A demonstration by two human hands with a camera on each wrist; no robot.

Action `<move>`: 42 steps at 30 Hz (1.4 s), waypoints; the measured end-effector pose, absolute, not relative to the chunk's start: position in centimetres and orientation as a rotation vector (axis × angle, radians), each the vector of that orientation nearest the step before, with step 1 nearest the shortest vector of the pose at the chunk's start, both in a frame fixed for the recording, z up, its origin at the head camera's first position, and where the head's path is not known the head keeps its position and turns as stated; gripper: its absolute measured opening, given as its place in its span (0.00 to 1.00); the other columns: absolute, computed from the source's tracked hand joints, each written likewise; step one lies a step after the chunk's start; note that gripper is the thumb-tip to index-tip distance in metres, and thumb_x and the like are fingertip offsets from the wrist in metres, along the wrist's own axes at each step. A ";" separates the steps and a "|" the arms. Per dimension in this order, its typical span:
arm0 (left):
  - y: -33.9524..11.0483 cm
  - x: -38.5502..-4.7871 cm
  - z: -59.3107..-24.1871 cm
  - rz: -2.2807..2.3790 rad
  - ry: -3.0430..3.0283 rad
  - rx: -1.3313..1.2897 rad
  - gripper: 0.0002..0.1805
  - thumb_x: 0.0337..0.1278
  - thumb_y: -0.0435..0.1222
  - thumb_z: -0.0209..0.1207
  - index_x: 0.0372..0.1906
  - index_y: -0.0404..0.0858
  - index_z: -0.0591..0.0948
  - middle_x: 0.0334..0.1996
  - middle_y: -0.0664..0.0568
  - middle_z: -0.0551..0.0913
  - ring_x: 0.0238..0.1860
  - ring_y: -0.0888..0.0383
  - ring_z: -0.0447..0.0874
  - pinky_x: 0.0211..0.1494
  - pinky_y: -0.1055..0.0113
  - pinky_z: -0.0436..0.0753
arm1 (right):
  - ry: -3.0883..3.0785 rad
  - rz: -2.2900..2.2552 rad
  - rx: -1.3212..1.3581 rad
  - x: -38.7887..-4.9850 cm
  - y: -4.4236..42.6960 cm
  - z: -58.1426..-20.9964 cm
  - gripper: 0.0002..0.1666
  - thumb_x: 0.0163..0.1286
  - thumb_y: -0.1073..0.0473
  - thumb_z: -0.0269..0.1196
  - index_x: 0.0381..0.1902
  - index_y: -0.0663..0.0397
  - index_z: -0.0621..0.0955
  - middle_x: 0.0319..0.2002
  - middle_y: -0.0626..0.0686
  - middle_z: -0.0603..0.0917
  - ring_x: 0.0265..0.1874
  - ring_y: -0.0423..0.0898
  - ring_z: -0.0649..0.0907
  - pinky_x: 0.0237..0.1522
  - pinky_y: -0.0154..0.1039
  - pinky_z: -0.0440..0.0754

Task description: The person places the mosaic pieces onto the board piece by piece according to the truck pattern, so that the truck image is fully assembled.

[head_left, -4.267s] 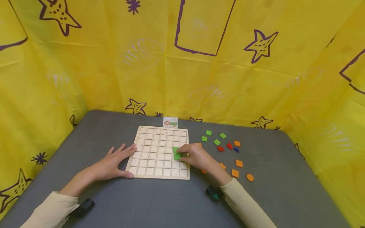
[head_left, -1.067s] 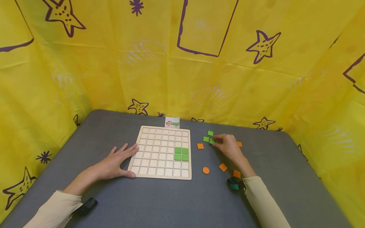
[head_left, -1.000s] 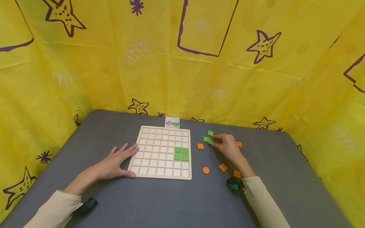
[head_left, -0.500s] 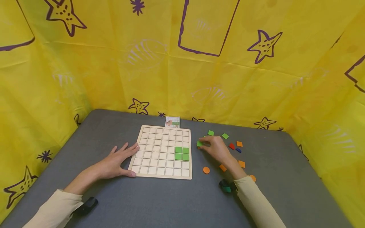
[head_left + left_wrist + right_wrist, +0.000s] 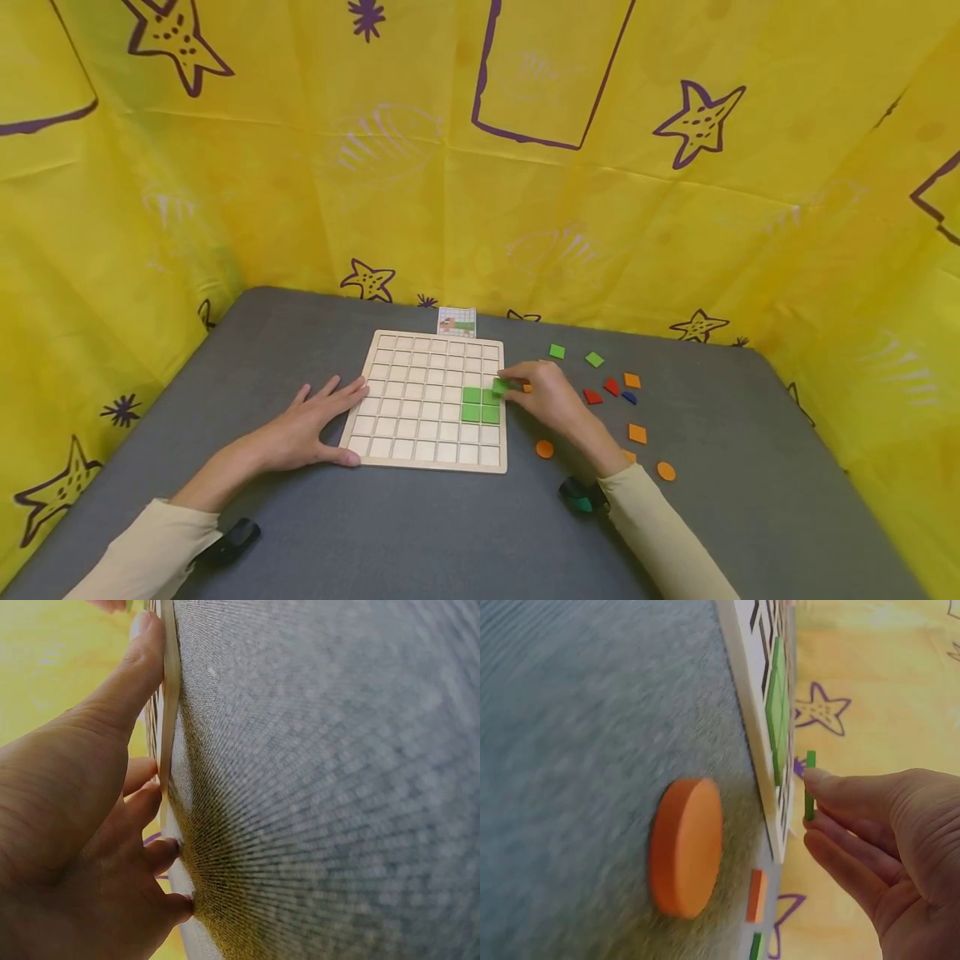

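Green tile (image 5: 499, 386) pinched above the board's (image 5: 428, 468) right edge.
I see my right hand (image 5: 546, 396) gripping it between thumb and fingertips, beside four seated green tiles (image 5: 471, 412); my left hand (image 5: 302, 429), fingers spread and relaxed, touches the board's left edge, thumb at the near-left corner. I'd judge the tile light, stiff, hardly fragile, perhaps slightly slippery: best held by opposite thin sides.

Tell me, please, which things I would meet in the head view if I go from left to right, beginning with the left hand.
Left hand, wooden board, right hand, first red piece, second red piece, blue piece, rightmost orange disc.
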State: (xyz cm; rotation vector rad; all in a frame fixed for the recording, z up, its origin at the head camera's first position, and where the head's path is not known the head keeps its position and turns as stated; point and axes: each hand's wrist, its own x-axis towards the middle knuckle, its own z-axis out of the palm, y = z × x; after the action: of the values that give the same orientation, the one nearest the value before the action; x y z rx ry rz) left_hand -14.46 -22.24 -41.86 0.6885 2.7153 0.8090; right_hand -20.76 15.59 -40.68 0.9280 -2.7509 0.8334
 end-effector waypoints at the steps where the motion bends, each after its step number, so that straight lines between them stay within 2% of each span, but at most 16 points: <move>1: -22.2 -14.4 -41.9 0.812 2.715 0.691 0.60 0.40 0.62 0.69 0.76 0.38 0.59 0.77 0.41 0.53 0.74 0.29 0.41 0.66 0.28 0.35 | -2.757 0.840 0.938 -20.8 15.4 -40.6 0.18 0.57 0.65 0.73 0.47 0.60 0.87 0.43 0.53 0.88 0.40 0.48 0.86 0.43 0.44 0.84; 16: -22.2 -14.3 -41.7 0.822 2.724 0.700 0.60 0.40 0.63 0.68 0.76 0.38 0.59 0.76 0.41 0.54 0.74 0.29 0.42 0.66 0.28 0.36 | -2.782 0.908 1.067 -21.0 12.2 -40.5 0.16 0.59 0.66 0.72 0.47 0.59 0.87 0.45 0.53 0.88 0.43 0.47 0.87 0.47 0.39 0.84; 28: -22.3 -14.4 -41.8 0.817 2.719 0.695 0.60 0.40 0.63 0.69 0.76 0.37 0.59 0.76 0.41 0.53 0.74 0.29 0.42 0.66 0.28 0.36 | -2.814 0.814 1.133 -21.5 9.8 -40.8 0.17 0.59 0.64 0.72 0.48 0.58 0.87 0.44 0.53 0.88 0.41 0.45 0.87 0.44 0.33 0.82; 42: -22.3 -14.5 -42.1 0.819 2.725 0.692 0.60 0.40 0.63 0.69 0.76 0.38 0.59 0.76 0.41 0.53 0.74 0.30 0.41 0.67 0.28 0.35 | -2.829 0.768 1.143 -21.7 9.4 -41.2 0.17 0.60 0.61 0.72 0.48 0.57 0.87 0.44 0.51 0.88 0.42 0.43 0.86 0.45 0.33 0.82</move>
State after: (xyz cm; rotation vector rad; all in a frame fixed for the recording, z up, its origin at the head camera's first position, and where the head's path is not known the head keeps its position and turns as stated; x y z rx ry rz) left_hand -14.45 -22.31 -42.12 0.6922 2.7246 0.8187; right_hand -21.68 9.39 -41.20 1.1427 -2.8290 0.7685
